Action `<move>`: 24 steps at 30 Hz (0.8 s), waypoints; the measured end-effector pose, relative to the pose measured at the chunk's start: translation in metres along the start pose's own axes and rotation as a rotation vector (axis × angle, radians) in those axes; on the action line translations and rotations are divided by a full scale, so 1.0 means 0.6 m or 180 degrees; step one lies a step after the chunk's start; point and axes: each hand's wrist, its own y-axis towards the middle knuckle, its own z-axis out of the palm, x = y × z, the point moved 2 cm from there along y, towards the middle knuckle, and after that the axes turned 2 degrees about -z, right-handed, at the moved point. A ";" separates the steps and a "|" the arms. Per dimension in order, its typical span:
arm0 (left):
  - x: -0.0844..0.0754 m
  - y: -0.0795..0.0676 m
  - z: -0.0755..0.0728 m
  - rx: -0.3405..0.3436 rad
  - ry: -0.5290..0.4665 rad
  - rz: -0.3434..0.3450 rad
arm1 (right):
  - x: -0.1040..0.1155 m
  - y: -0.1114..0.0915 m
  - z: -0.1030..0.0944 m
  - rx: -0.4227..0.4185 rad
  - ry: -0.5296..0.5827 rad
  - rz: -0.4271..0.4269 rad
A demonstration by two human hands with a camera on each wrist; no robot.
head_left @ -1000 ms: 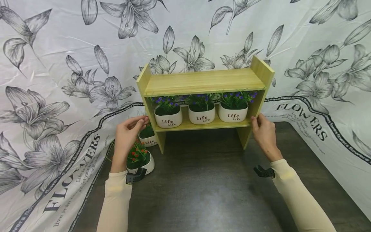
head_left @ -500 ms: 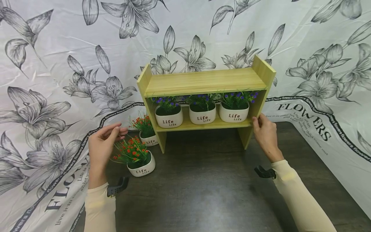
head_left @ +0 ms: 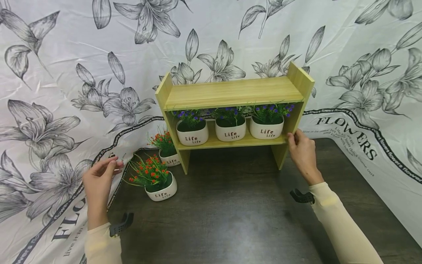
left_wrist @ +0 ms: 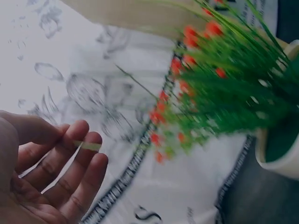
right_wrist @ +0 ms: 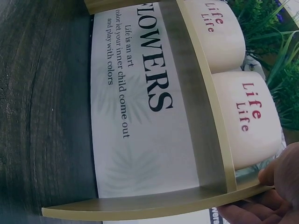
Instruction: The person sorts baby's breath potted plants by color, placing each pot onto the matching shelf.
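Note:
My right hand (head_left: 302, 152) grips the right side panel of a light wooden two-tier shelf (head_left: 234, 90). In the right wrist view, the thumb (right_wrist: 281, 173) lies on the inner side of that panel, the fingers on the outer side. My left hand (head_left: 100, 183) hovers left of the pots, fingers loosely bent. A small pale strip (left_wrist: 87, 146) shows at its fingertips in the left wrist view; I cannot tell what it is. Nearest to it is a white pot with red flowers (head_left: 161, 190) on the table.
Three white pots with purple flowers stand on the lower board: left pot (head_left: 192, 135), middle pot (head_left: 230, 132), right pot (head_left: 267, 130). Another red-flowered pot (head_left: 169, 159) stands by the shelf's left leg. A flower-printed cloth (head_left: 99, 66) hangs behind the dark table (head_left: 230, 212).
My left hand has moved away from the shelf's left side, left and down, past the red-flowered pots, uncovering them. The right hand keeps its grip; the shelf shows hardly any shift.

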 end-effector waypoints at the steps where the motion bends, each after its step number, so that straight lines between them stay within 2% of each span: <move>1: 0.009 0.000 -0.004 -0.0014 -0.0037 -0.0044 | 0.000 0.000 0.000 0.0003 0.0003 0.0004; 3: 0.026 -0.002 -0.011 -0.0037 -0.0052 -0.0122 | -0.001 -0.001 0.000 0.0005 0.0005 0.0009; 8: 0.071 -0.005 -0.020 -0.0005 -0.0056 -0.0155 | -0.001 -0.001 0.000 -0.0033 0.0013 -0.0014; 11: 0.102 -0.007 -0.022 0.0095 -0.0027 -0.0206 | -0.001 -0.001 0.001 -0.0039 0.0024 -0.0028; 13: 0.124 -0.010 -0.023 0.0234 0.0111 -0.0293 | -0.001 -0.001 0.001 -0.0045 0.0025 -0.0037; 16: 0.152 -0.015 -0.023 0.0621 0.0553 -0.0382 | -0.002 -0.001 0.002 -0.0054 0.0027 -0.0050; 18: 0.165 -0.020 -0.022 0.0963 0.0978 -0.0377 | -0.003 -0.002 0.003 -0.0067 0.0027 -0.0054; 20: 0.172 -0.027 -0.017 0.1328 0.1272 -0.0401 | -0.003 -0.002 0.003 -0.0074 0.0031 -0.0052; 22: 0.177 -0.035 -0.011 0.1669 0.1376 -0.0510 | -0.003 -0.002 0.003 -0.0083 0.0027 -0.0049; 24: 0.179 -0.043 0.000 0.2000 0.1242 -0.0688 | -0.004 -0.002 0.003 -0.0090 0.0025 -0.0040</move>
